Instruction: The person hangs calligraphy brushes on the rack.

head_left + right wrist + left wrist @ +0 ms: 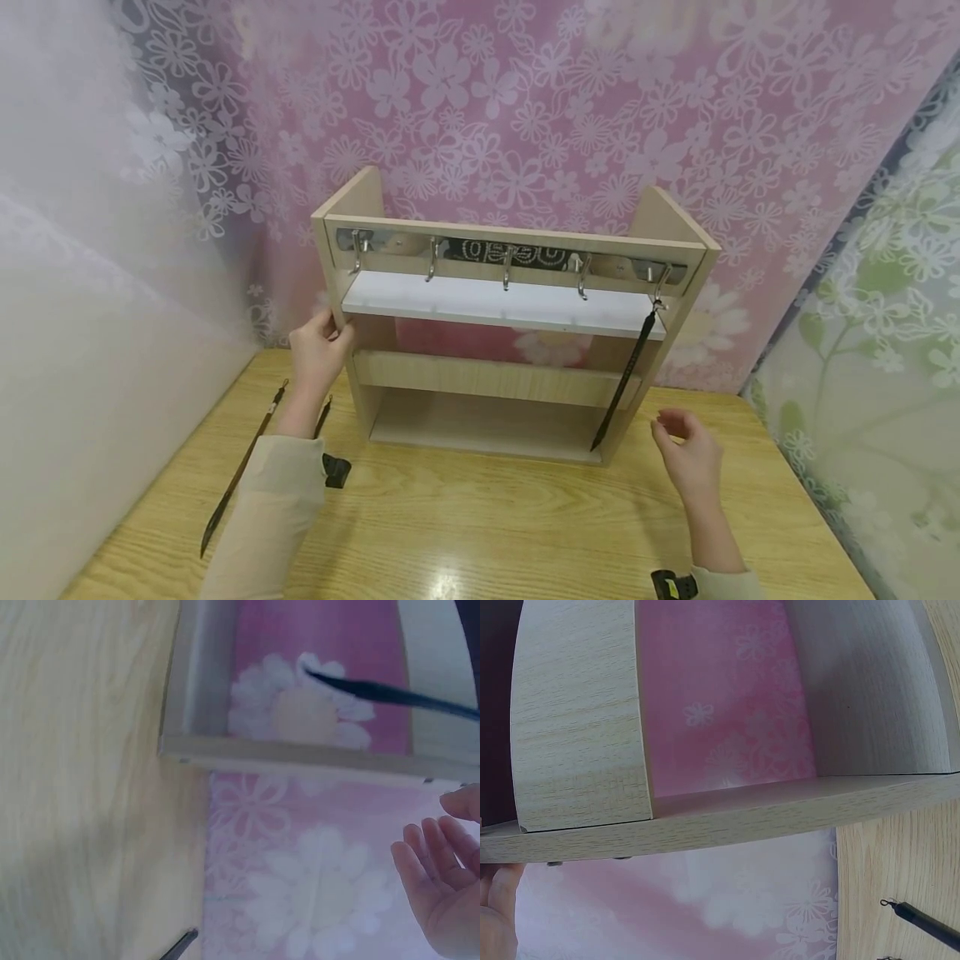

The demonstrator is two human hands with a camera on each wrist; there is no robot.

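Note:
A small light-wood desk shelf [495, 379] stands on the table, with a metal hook rail [405, 244] across its top front. My left hand [315, 354] grips the shelf's left side panel at about mid-height; in the left wrist view only part of that hand [499, 907] shows at the panel's edge. From the rightmost hook hangs a black calligraphy brush [628, 367], tip down. Apart from the shelf's right side, my right hand [690, 454] is raised over the table with loosely bent fingers and nothing in them.
Left of the shelf, a long calligraphy brush [243, 467] lies on the wooden table [465, 525]. A second brush [323, 414] is partly hidden by the left forearm. A flowered pink curtain [510, 108] hangs behind, with pale sheets at both sides.

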